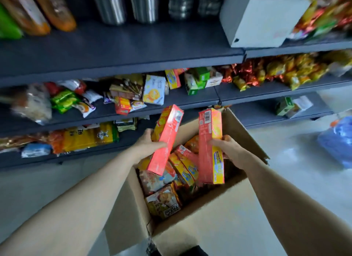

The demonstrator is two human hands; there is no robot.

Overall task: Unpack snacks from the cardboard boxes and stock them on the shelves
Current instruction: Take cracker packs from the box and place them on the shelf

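- Your left hand holds a long red and yellow snack box. Your fingers curl around its middle, and it leans with its top toward the shelves.
- Your right hand holds a second red and yellow box. It stands almost straight up, and a barcode shows near its top.
- Both boxes are up above the open cardboard box, one near its left wall and one near its right wall.
- Both of your arms reach forward from the bottom corners of the view. Your right thumb is hidden behind the box it holds.
- Inside the cardboard box lie more red and yellow boxes, tipped on their sides. Near the front wall sits a yellow pack with food pictures on it.
- The near flap of the cardboard box covers what lies under it.
- The middle shelf already carries mixed snacks. A pale box with an orange circle stands near its front edge, with green boxes further right.
- The lower shelf carries a big yellow bag.
- The top shelf has shiny metal cans at the back and a white box at the right end.
- A blue bag lies on the floor at the right. It is blurry, and so are the packs at the far edges.
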